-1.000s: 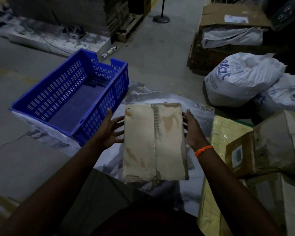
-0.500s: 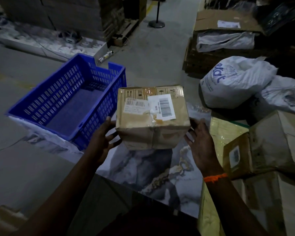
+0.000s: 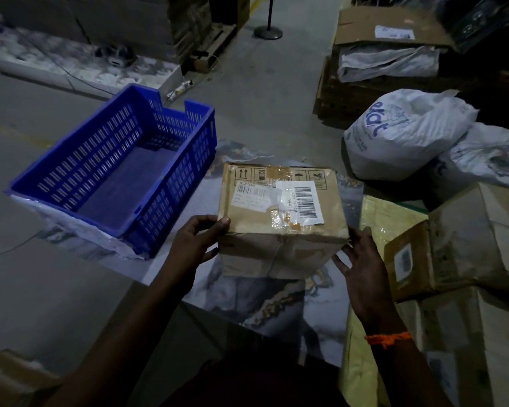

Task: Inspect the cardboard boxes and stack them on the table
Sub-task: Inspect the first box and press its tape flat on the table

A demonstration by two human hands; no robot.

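A worn brown cardboard box (image 3: 279, 207) with white barcode labels and handling symbols on its top is low over the marble-patterned table (image 3: 276, 304), at or just above its surface. My left hand (image 3: 194, 245) grips the box's near left corner, thumb on the top edge and fingers curled at the side. At the near right corner, my right hand (image 3: 362, 265) touches the box with straight, spread fingers. More cardboard boxes (image 3: 467, 245) are piled to the right of the table.
An empty blue slotted plastic crate (image 3: 171, 198) stands on the table's left end. White sacks (image 3: 403, 133) lie on the floor at the right, behind a yellow wrapped package (image 3: 385, 218). A stanchion base (image 3: 268, 32) and pallets of cartons stand farther back.
The box was turned from its taped seam side up to its labelled side up, then brought down toward the table. My left thumb now lies on its top edge.
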